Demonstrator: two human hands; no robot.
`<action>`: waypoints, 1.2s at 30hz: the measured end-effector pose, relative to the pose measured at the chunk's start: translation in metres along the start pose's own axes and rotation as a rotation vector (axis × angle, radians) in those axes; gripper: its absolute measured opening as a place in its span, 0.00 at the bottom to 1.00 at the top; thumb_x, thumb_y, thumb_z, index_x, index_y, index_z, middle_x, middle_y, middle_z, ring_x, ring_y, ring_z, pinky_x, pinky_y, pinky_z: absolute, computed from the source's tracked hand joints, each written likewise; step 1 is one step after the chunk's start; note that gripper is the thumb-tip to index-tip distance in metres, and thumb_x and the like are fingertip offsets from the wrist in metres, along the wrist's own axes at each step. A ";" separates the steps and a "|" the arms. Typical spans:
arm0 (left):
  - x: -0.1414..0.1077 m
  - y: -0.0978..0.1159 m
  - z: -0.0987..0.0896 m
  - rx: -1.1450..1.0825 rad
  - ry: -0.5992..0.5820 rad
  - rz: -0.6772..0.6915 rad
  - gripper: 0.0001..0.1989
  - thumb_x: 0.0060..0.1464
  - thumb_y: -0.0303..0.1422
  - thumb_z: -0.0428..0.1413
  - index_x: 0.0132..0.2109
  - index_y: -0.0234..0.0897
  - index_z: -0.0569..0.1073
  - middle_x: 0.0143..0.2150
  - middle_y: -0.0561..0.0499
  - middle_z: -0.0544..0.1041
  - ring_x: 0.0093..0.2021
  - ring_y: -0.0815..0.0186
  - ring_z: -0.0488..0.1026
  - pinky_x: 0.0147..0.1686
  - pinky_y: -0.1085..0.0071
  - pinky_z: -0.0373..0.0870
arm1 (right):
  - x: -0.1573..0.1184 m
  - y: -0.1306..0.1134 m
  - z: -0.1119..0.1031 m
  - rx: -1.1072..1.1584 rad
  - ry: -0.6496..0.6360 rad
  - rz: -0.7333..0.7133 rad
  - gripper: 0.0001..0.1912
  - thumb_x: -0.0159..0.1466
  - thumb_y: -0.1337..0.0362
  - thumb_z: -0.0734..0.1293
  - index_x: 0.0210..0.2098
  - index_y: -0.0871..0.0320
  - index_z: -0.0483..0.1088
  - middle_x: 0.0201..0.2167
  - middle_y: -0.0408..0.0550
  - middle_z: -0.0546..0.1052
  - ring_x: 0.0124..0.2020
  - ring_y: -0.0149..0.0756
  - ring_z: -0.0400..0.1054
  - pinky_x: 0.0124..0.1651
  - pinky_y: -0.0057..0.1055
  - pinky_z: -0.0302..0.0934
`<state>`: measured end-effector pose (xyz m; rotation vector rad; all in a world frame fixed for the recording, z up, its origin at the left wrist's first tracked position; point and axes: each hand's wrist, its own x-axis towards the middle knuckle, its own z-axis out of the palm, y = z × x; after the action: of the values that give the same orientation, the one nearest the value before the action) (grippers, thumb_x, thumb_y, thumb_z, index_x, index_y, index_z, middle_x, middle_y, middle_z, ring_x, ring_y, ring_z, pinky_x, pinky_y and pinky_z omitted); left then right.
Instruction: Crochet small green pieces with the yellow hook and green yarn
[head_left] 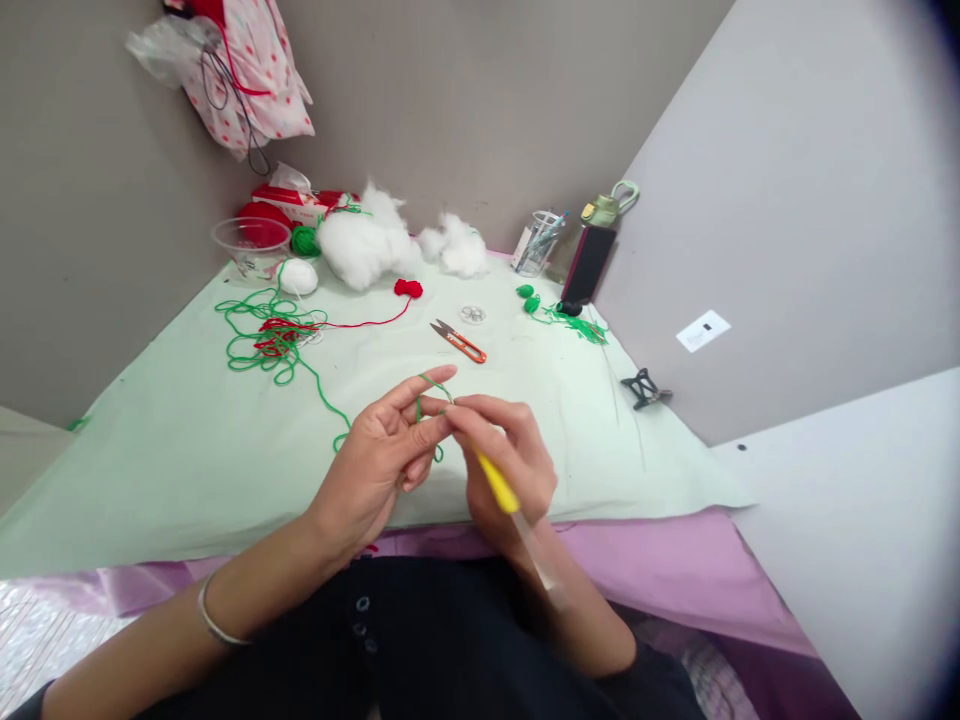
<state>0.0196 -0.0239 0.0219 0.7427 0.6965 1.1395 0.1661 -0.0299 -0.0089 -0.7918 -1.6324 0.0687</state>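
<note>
My right hand is closed around a crochet hook with a yellow grip and a pale, see-through tail end that points down toward my forearm. My left hand pinches green yarn between thumb and a finger, and a strand runs over its raised index finger. The fingertips of both hands meet at the hook's tip, where the small piece of work is mostly hidden. From my left hand the green strand leads back to a loose tangle on the left of the table. Orange-handled snips lie just beyond my hands.
White stuffing, a white yarn ball, a plastic tub and a tissue box stand at the back left. Red yarn lies mid-table. At the right are a pen cup, phone, green pieces and black stand.
</note>
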 end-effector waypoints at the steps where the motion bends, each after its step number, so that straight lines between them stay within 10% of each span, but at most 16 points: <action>1: 0.001 0.001 -0.001 -0.046 -0.025 -0.057 0.22 0.54 0.30 0.70 0.56 0.36 0.81 0.25 0.61 0.63 0.18 0.81 0.51 0.17 0.84 0.52 | -0.001 0.002 0.000 -0.036 0.005 -0.034 0.17 0.70 0.72 0.68 0.53 0.47 0.79 0.47 0.50 0.83 0.46 0.39 0.78 0.45 0.38 0.76; 7: 0.006 0.008 -0.007 -0.131 -0.039 -0.084 0.17 0.53 0.26 0.69 0.51 0.35 0.84 0.28 0.59 0.65 0.19 0.82 0.51 0.15 0.85 0.53 | 0.009 0.004 -0.006 0.361 0.100 0.392 0.11 0.75 0.62 0.64 0.43 0.53 0.79 0.35 0.46 0.79 0.29 0.31 0.72 0.34 0.34 0.71; 16: -0.001 0.001 -0.008 0.173 -0.072 0.093 0.16 0.59 0.34 0.68 0.55 0.46 0.84 0.40 0.54 0.74 0.20 0.81 0.66 0.19 0.80 0.63 | 0.014 0.006 -0.007 0.595 0.049 0.568 0.10 0.72 0.57 0.67 0.39 0.55 0.78 0.34 0.45 0.82 0.27 0.29 0.71 0.32 0.30 0.69; 22: -0.001 0.004 -0.012 0.245 -0.039 0.128 0.17 0.58 0.34 0.68 0.54 0.45 0.83 0.40 0.55 0.73 0.20 0.80 0.66 0.18 0.78 0.64 | 0.014 -0.001 -0.013 0.474 0.011 0.487 0.11 0.75 0.60 0.63 0.41 0.55 0.76 0.36 0.46 0.82 0.28 0.30 0.72 0.33 0.31 0.71; 31: -0.003 -0.005 -0.003 0.287 0.072 0.205 0.26 0.51 0.26 0.71 0.58 0.40 0.80 0.30 0.59 0.71 0.21 0.77 0.65 0.20 0.81 0.65 | -0.007 0.003 0.001 -0.216 -0.033 -0.172 0.17 0.70 0.74 0.68 0.54 0.51 0.77 0.42 0.49 0.81 0.40 0.36 0.77 0.40 0.33 0.75; 36: 0.004 0.002 -0.008 -0.044 -0.086 -0.124 0.21 0.55 0.30 0.69 0.56 0.33 0.81 0.22 0.63 0.61 0.16 0.82 0.49 0.15 0.84 0.51 | -0.002 0.003 -0.002 0.133 0.090 0.137 0.12 0.73 0.69 0.65 0.48 0.50 0.79 0.38 0.47 0.80 0.35 0.34 0.76 0.37 0.34 0.74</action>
<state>0.0129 -0.0186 0.0179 0.6978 0.6340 1.0010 0.1696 -0.0295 -0.0117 -0.7924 -1.4713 0.2335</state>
